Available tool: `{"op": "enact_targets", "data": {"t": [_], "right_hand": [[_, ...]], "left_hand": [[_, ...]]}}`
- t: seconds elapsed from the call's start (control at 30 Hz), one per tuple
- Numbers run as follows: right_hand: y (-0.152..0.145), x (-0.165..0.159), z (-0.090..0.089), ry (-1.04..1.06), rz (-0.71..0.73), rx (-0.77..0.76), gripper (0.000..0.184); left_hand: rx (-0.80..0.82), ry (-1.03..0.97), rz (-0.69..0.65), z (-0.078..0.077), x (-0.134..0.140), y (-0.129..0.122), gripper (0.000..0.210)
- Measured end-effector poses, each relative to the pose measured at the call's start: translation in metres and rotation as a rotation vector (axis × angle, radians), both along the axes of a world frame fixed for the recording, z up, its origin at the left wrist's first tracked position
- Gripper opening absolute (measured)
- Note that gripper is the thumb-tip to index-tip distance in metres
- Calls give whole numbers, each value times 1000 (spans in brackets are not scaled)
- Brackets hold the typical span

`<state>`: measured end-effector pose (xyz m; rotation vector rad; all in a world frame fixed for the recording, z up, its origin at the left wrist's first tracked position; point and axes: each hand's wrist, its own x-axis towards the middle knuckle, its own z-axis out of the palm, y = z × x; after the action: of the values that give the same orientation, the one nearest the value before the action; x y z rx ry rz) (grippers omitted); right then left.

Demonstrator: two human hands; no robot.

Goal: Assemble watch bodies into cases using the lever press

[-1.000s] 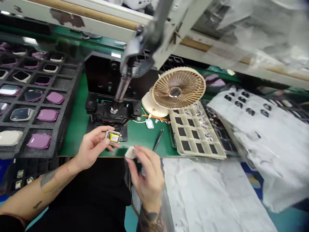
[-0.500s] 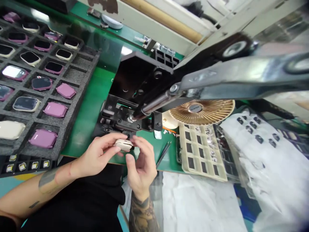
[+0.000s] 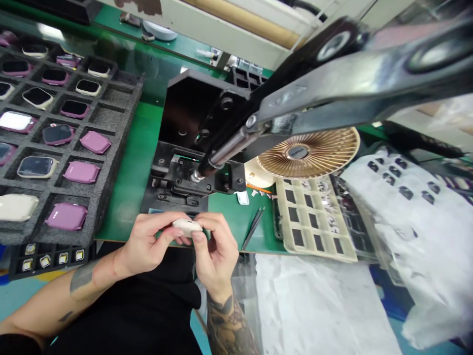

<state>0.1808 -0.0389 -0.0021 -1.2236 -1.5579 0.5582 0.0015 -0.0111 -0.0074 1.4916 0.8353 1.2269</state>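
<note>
Press (image 3: 192,143) on green surface (image 3: 131,177) | at its near side, left hand (image 3: 146,244) and right hand (image 3: 218,249) pinch pale case (image 3: 187,227) | foam tray (image 3: 116,150) left of it | fan (image 3: 310,155) right, partly behind its lever (image 3: 318,88)

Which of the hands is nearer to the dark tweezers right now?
Right. The right hand is just left of the tweezers, not touching them. The left hand is farther left, across the off-white case that both hands hold.

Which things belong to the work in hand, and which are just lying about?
In the work:
off-white case, between left hand and right hand
probably the foam tray of similar casings

Apparently just lying or standing by:
tweezers
fan
</note>
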Motion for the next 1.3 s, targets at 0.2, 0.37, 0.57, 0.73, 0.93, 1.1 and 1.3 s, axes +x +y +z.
{"op": "enact_targets", "data": {"t": [0.2,0.37,0.57,0.73,0.93,1.1,1.3], "right_hand": [[0,-8,-2,-48,-49,25,7],[9,-1,6,-100,-88,44,9],[34,8,-5,-425,16,192,45],[58,-10,-19,-718,129,59,58],[49,-15,-9,-448,0,25,36],[6,-4,-8,-266,-162,48,45],[2,20,-3,-327,-208,147,50]], "left_hand": [[-161,-114,-39,-2,2,3,18],[-388,-308,-42,3,3,4,31],[-616,-555,-28,14,-13,10,51],[-553,-545,-12,11,-19,4,43],[30,164,175,8,-34,-6,35],[443,900,308,11,-16,15,39],[362,1105,71,30,8,45,23]]}}
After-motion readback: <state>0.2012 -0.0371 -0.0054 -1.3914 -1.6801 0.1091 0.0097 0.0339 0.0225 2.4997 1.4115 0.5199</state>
